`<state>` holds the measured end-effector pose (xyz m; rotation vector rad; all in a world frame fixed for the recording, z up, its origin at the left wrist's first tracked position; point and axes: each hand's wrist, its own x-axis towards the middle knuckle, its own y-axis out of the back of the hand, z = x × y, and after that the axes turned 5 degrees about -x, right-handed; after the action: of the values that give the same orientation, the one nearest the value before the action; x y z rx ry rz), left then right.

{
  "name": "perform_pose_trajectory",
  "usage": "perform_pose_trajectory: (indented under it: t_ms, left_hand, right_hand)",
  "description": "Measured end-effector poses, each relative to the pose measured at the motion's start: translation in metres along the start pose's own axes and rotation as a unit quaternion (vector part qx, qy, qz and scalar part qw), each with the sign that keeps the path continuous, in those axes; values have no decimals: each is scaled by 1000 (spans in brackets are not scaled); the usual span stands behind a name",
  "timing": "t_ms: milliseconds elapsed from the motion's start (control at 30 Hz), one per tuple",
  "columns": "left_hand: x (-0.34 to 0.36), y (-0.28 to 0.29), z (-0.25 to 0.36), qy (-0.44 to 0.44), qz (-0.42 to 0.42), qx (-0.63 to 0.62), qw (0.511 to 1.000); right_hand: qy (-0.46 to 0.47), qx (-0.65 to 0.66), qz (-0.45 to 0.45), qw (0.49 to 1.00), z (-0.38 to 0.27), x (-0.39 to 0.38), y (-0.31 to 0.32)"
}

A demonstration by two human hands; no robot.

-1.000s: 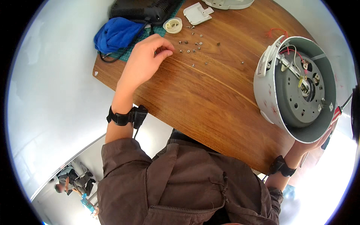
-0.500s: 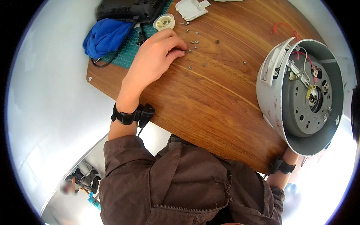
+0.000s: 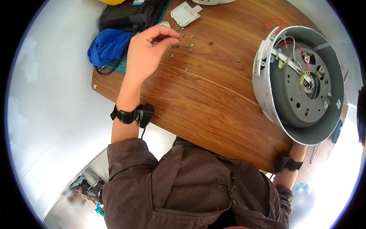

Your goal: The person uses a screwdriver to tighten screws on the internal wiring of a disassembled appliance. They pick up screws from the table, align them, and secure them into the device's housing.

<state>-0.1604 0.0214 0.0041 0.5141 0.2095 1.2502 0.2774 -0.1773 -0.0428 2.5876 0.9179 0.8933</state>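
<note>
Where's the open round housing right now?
Head view, right side: the open round housing is right of the loose screws, its lower rim just above the black right wristband in the picture.

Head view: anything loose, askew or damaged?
Yes. Small screws lie loose and scattered across the wooden table, not gathered; red wires trail outside the open round housing. No clear damage visible.

Screws (image 3: 191, 45) lie strewn on the counter (image 3: 198, 103), upper centre of frame; cloth (image 3: 106, 47) over at upper left, housing (image 3: 263, 87) away right!
</note>
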Motion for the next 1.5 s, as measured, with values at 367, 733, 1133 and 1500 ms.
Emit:
perform_pose_trajectory:
  t_ms: [367,733,1133,1500]
  left_hand:
    - [1,-16,-12,-121,-51,230,964]
    - [14,-4,-5,-120,-28,225,966]
    - [18,-16,-5,-184,-97,259,943]
    - [19,-31,-4,-190,-88,259,943]
  right_hand:
    - [4,12,-4,1000,5,0,4]
    - [3,15,-12,1000,10,-1,4]
    - [5,18,-22,1000,12,0,3]
    - [8,21,-29,999,12,0,4]
